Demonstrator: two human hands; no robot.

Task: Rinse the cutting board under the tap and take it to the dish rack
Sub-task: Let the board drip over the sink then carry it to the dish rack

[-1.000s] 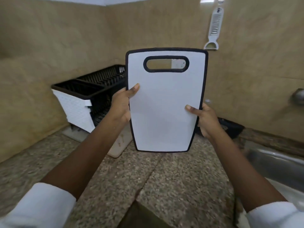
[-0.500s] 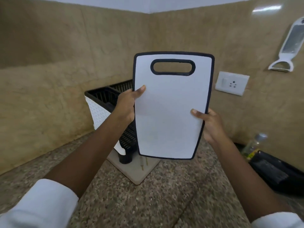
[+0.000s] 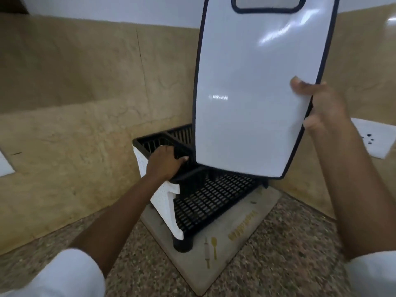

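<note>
One white cutting board [image 3: 252, 99] is held upright at upper right, above the one black dish rack [image 3: 210, 196]. The right hand [image 3: 323, 106] pinches its right edge; the left hand [image 3: 165, 163] curls fingers [image 3: 182, 159] over the rack's rim. One mat [image 3: 214, 264] lies beneath.

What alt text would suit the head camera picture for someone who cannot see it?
The right hand holds a white plastic cutting board with a dark rim nearly upright over a black-and-white dish rack, whose upper tray the left hand grips.

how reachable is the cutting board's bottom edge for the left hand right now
Likely yes: the left hand holds the dish rack rim beside the cutting board, nothing between.
</note>
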